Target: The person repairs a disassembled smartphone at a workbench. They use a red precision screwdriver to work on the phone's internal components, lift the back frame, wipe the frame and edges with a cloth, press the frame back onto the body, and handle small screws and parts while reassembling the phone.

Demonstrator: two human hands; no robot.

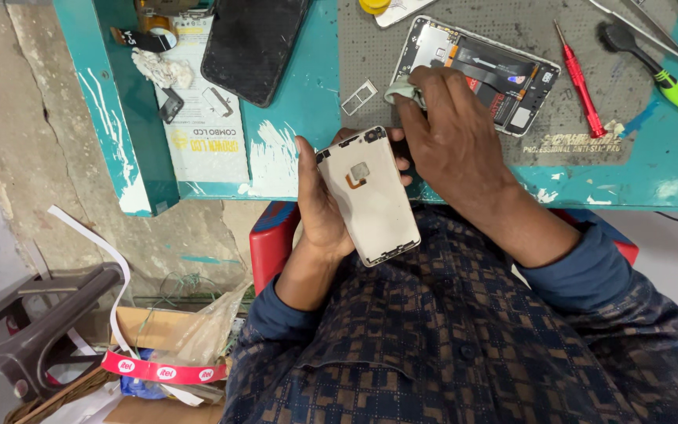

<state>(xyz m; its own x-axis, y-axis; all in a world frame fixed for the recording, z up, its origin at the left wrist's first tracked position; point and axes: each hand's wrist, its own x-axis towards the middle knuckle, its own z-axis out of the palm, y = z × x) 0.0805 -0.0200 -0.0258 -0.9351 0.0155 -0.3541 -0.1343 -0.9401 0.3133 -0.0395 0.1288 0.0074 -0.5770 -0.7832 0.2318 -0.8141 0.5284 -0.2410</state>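
From the head camera, the phone repair looks to be well into disassembly: the white back cover (368, 196) is off and sits in the left hand (317, 206), fingers wrapped round its long edges in a firm hold, inner face up with a small square part and an orange flex strip showing at its middle. The opened phone body (504, 72) lies apart from it on the grey work mat (433, 118), its insides bare — so the opening is done, and closing it up remains, by my reckoning. The right hand (450, 135) is closed on a small pale cloth (403, 93), pinched at the cover's top edge, just beside the phone body. A little metal card tray (359, 96) lies empty on the mat. A red screwdriver (579, 80) and a green-handled tool (672, 86) rest to the right; a dark screen panel (254, 47) lies on the teal table (300, 118). On the floor a cardboard box (147, 330) holds crumpled plastic — its other contents cannot be told.
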